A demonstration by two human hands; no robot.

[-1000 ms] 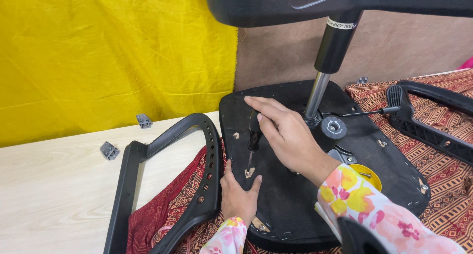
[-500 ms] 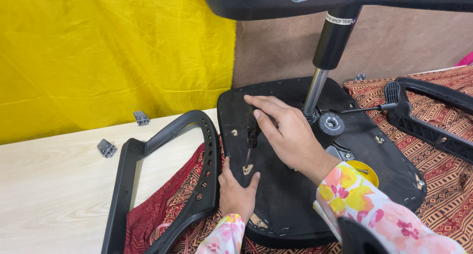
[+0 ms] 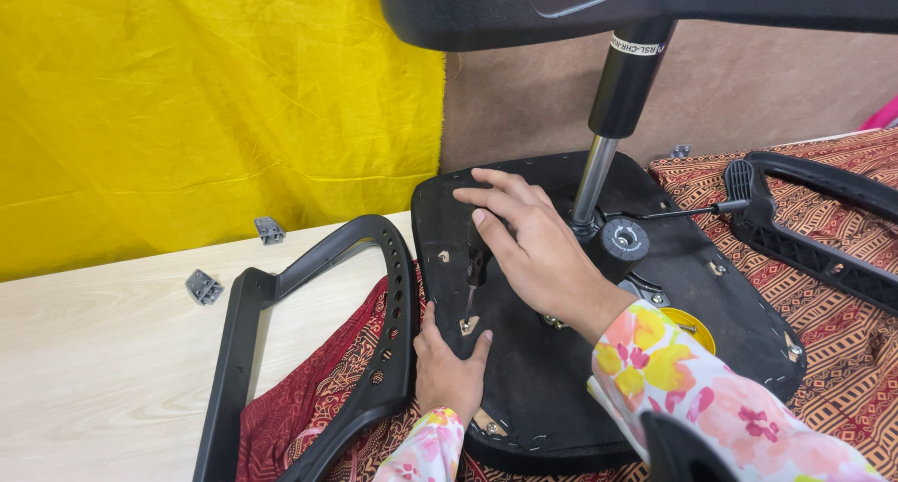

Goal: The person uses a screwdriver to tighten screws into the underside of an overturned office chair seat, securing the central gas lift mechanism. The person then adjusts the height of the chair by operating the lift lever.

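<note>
Two hands work on one upturned black seat base (image 3: 561,388); the right hand (image 3: 533,248) curls loosely around the dark handle of one screwdriver (image 3: 474,272), thumb on the near side and fingers draped over the top, so it is grasping the tool; the shaft stands nearly upright, its tip down on a small pale bracket (image 3: 468,326) near the base's left edge. The left hand (image 3: 449,370) lies flat and unclenched at that same edge, thumb and forefinger spread to either side of the bracket, holding nothing; its fingers touch the base and one black armrest frame (image 3: 318,342) just beside it on the left.

Just right of the right hand, one silver gas column (image 3: 595,183) rises from the middle of the base into a black sleeve and one wide black part overhead; one thin lever (image 3: 673,213) runs rightward from its foot, beside one round knob (image 3: 625,240); one yellow disc (image 3: 690,328) shows near the right wrist.

One patterned red cloth (image 3: 842,351) lies under the base; a second armrest frame (image 3: 814,230) rests on it at the far right. Two small grey brackets (image 3: 203,287) sit well apart from the hands on the pale table (image 3: 103,370), in front of one yellow drape (image 3: 215,99).
</note>
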